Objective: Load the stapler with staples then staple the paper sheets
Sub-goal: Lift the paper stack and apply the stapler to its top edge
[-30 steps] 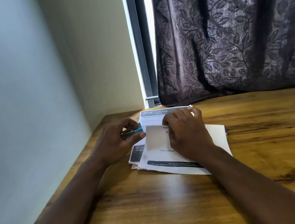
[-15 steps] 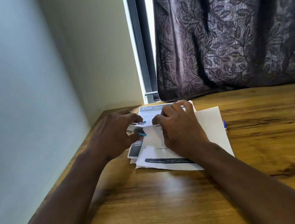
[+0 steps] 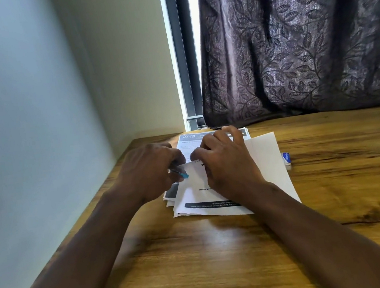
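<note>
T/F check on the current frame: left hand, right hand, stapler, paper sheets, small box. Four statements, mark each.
1. The left hand grips the stapler. True.
2. The paper sheets lie on the floor. False: they lie on the wooden table.
3. The right hand is on the paper sheets. True.
4. The small blue-and-white box sits left of the sheets. False: it lies at their right edge.

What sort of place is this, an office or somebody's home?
Likely a home study corner, though I can't be sure: a wooden desk set against plain walls, a leaf-patterned curtain over a window, and printed sheets with a stapler.
</note>
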The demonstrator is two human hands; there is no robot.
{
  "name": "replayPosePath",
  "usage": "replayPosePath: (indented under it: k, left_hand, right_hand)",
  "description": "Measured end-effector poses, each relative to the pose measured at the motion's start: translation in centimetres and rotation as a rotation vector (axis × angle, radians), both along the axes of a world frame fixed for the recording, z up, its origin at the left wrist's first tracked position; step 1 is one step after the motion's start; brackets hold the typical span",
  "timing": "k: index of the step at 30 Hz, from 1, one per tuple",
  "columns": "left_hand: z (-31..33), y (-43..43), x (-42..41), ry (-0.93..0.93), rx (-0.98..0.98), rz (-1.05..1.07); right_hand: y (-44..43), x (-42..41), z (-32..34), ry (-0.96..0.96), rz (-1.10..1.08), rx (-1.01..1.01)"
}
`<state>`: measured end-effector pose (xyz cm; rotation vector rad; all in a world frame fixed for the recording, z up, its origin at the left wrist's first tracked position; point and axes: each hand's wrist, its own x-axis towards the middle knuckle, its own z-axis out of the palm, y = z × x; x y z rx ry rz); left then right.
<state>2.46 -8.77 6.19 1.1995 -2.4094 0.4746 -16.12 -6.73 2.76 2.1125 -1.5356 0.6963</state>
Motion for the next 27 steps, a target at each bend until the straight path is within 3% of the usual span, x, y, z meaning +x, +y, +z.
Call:
replayPosePath:
  k: [13,18,22,27]
  left_hand:
    - [0.1,0.9,-1.2,-0.189,-0.055,0.03]
    - [-0.1,0.9,-1.3,-0.169,-0.049,0.006]
    - [-0.1,0.2,-0.5,-0.027,0.032,-0.036]
    - [-1.0,-1.0,0.6,0.484,0.154,-0.109]
  right_hand:
    - [0.2,-0.2,-0.8,0.038,0.009,0.069]
    - [-0.1,-0.2,-1.1,0.01,0.005,0.061]
    - [0.0,-0.5,-1.0,-0.017,-0.013,0.056]
    - [0.0,-1.4,-0.2,-0.083,-0.078,0.031]
